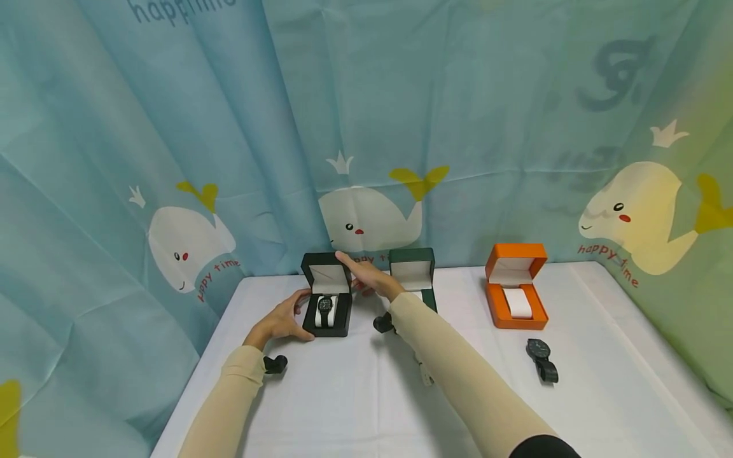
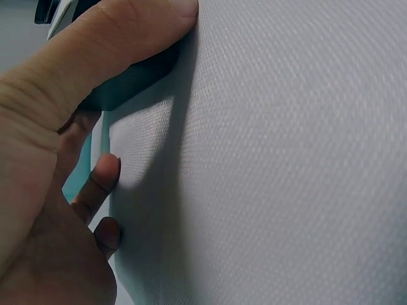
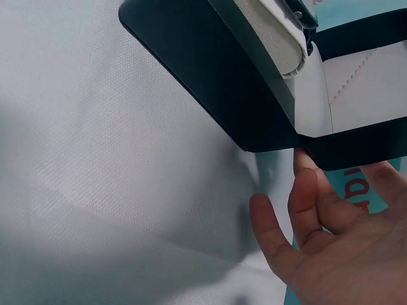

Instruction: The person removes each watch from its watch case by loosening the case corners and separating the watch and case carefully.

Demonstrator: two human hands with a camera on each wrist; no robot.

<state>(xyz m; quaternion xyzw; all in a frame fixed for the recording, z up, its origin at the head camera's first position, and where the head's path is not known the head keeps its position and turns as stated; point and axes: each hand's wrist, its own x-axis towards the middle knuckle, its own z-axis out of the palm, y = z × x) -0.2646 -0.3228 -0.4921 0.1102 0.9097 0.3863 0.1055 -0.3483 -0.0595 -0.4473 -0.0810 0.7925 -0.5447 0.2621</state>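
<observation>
A black watch box stands on the table with its lid raised. Inside it, a black wristwatch is wrapped on a white cushion. My left hand holds the box at its left side, thumb along the front edge and fingers farther back; the left wrist view shows the thumb against the box. At the lid's right side, my right hand touches the upper corner with an extended digit. In the right wrist view, the other fingers hang loosely bent beside the box.
A green watch box stands lid-up behind the right forearm, partly hidden. Farther right is an orange watch box with a white cushion, its lid raised. A black watch lies before it. A whale-print curtain hangs behind the table.
</observation>
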